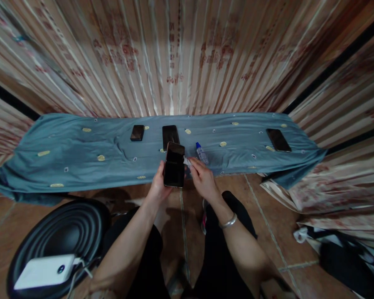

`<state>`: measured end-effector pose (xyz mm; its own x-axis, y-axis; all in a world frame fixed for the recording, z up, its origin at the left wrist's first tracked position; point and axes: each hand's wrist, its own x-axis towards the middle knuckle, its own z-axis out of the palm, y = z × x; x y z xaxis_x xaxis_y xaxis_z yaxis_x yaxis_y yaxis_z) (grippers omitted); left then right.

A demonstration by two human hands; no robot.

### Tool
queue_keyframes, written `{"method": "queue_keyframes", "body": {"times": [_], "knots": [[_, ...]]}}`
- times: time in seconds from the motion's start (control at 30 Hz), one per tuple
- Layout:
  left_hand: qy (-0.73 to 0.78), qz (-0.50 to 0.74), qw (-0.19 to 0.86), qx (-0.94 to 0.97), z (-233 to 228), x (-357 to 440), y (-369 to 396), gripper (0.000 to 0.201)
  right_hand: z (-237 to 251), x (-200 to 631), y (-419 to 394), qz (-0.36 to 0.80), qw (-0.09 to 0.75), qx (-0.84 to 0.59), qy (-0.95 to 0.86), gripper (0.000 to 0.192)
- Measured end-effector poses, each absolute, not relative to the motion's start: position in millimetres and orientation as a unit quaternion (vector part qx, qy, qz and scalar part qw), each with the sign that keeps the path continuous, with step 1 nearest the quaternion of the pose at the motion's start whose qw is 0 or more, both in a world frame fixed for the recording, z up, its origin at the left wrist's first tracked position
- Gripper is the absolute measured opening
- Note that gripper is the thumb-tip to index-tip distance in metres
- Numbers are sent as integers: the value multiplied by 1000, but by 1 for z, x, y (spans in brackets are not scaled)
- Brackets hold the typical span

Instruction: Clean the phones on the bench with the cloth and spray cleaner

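Four dark phones show in the view, three lying on a blue-grey cloth (81, 149) over a low table. From the left: a white power bank (43, 272) sits on a black ribbed disc (65, 232) on the floor, a small phone (137, 133) and a larger phone (170, 135) lie mid-cloth. The left hand (160, 187) is closed around a fourth phone (174, 165), held upright at the near edge; a slip would likely drop it onto tile. The right hand (202, 176) pinches something small and pale at its side, too blurred to name. A small blue-capped bottle (201, 153) lying just beside could be knocked. Another phone (278, 139) lies far right; bare cloth remains between.
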<state>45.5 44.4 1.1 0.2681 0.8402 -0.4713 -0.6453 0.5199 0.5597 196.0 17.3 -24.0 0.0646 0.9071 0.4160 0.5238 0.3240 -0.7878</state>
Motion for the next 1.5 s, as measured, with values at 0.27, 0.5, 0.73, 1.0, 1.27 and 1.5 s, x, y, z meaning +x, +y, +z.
{"method": "queue_keyframes", "body": {"times": [0.27, 0.5, 0.73, 1.0, 1.27, 1.5], "knots": [[397, 469, 779, 124, -13, 52, 41, 37, -27, 163, 5, 106, 390, -513, -757, 47], [388, 451, 795, 123, -8, 36, 46, 57, -25, 137, -13, 149, 413, -439, -784, 44], [396, 484, 774, 104, -1, 32, 54, 47, -19, 160, -4, 328, 553, -499, -581, 30], [336, 422, 832, 126, 9, 34, 39, 53, -40, 196, 31, 487, 672, -507, -232, 30], [292, 335, 879, 173, -2, 40, 25, 52, -28, 217, 39, 542, 678, -471, -156, 22], [313, 311, 879, 181, -7, 44, 23, 53, -18, 225, 38, 550, 664, -478, -166, 21]]}}
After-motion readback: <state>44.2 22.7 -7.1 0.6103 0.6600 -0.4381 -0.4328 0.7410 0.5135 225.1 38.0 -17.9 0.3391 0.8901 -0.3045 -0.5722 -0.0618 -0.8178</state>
